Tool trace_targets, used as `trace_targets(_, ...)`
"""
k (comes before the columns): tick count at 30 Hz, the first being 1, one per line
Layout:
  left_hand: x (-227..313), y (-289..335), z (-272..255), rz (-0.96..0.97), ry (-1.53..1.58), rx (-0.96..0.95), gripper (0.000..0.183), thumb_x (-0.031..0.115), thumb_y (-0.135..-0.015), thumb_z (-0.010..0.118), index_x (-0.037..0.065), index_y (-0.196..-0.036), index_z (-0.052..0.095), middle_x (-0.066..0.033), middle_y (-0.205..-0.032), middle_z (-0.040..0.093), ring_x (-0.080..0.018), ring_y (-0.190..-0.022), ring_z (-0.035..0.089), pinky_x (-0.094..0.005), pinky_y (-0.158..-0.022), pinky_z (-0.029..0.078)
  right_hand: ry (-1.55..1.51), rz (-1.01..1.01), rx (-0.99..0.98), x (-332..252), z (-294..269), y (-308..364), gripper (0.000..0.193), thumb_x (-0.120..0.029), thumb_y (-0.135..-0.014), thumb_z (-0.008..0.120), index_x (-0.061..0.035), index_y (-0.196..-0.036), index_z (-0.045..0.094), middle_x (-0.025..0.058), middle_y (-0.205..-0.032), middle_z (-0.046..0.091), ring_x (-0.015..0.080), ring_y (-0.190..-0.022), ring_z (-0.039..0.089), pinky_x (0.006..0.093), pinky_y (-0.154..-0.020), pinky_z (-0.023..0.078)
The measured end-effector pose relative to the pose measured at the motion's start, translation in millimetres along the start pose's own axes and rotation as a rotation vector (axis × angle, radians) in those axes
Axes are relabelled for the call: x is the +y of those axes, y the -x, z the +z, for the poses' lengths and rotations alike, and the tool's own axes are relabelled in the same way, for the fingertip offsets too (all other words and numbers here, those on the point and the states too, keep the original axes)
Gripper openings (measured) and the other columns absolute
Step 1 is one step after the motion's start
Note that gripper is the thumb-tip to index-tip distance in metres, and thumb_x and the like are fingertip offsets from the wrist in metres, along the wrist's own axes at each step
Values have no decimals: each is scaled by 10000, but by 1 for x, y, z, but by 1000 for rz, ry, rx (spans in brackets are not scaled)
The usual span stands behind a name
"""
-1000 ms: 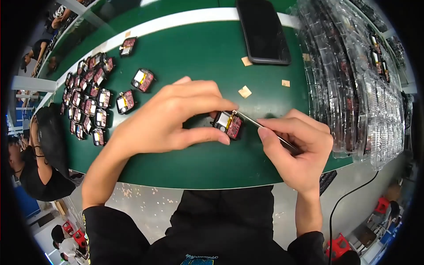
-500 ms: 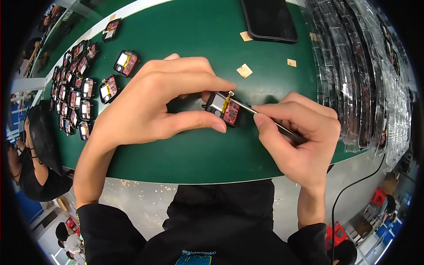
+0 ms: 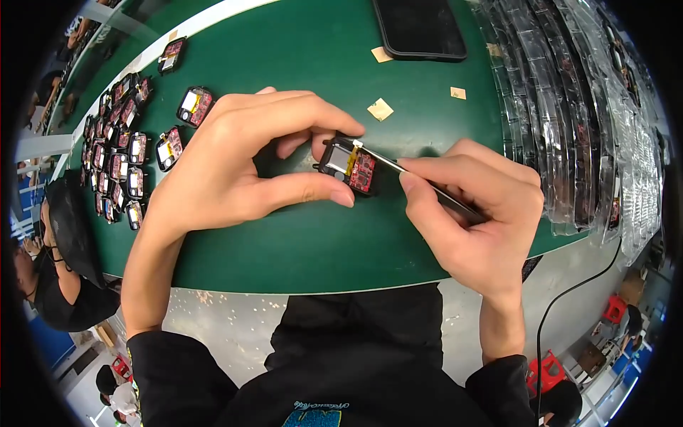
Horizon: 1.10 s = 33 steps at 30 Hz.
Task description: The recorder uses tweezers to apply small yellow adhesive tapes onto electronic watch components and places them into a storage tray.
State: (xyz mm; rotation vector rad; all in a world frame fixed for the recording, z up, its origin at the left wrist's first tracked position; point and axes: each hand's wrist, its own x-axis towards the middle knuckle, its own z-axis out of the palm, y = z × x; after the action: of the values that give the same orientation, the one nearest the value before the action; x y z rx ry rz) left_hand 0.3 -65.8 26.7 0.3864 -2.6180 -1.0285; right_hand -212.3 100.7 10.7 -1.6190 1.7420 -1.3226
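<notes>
My left hand (image 3: 242, 156) steadies a small open watch-like device (image 3: 347, 166), fingers curled at its far edge and the thumb at its near left side. In its black case sit a silver cell, a strip of yellow tape and a red circuit board. A small white connector (image 3: 357, 144) stands out at its far edge. My right hand (image 3: 477, 206) is closed in a pinch round slim metal tweezers (image 3: 420, 186). Their tip meets or nearly meets the connector; actual contact is too small to tell.
Several similar open devices (image 3: 117, 153) cluster on the green table (image 3: 306, 260) at far left. A black phone (image 3: 420, 28) and tan paper squares (image 3: 380, 109) lie beyond my hands. Stacked clear plastic trays (image 3: 569, 121) line the right side. A co-worker's arm (image 3: 64, 274) shows at left.
The whole view has shifted slightly. The tweezers' tip has moved from the yellow strip just below the connector up to the connector at the device's far edge. Both hands keep their grips.
</notes>
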Motion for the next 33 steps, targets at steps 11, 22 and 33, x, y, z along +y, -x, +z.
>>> trace_targets(11, 0, -2, 0, 8, -13, 19, 564, 278, -685, 1006, 57, -1166, 813, -13, -857, 715, -146, -687, 516, -305, -691, 430, 1, -29, 6, 1, 1, -1, 167, 81, -836, 825, 31, -994, 848, 25, -698, 650, 51, -565, 534, 235, -516, 346)
trace_targets(22, -1, -2, -1, 7, -6, 13, 550, 259, -684, 1008, 52, -1156, 815, -25, -852, 709, -150, -687, 526, -306, -669, 435, 18, -90, 20, 3, 0, -1, 189, 85, -815, 837, 23, -993, 850, 6, -697, 628, 38, -539, 465, 237, -507, 314)
trace_targets(33, -1, -3, -2, 21, 28, 25, 522, 229, -689, 1009, 29, -1129, 810, -40, -831, 692, -151, -678, 539, -300, -636, 438, 181, -242, 75, 4, 6, 1, 289, 112, -752, 846, 5, -1020, 861, -12, -725, 625, 29, -518, 410, 244, -480, 273)
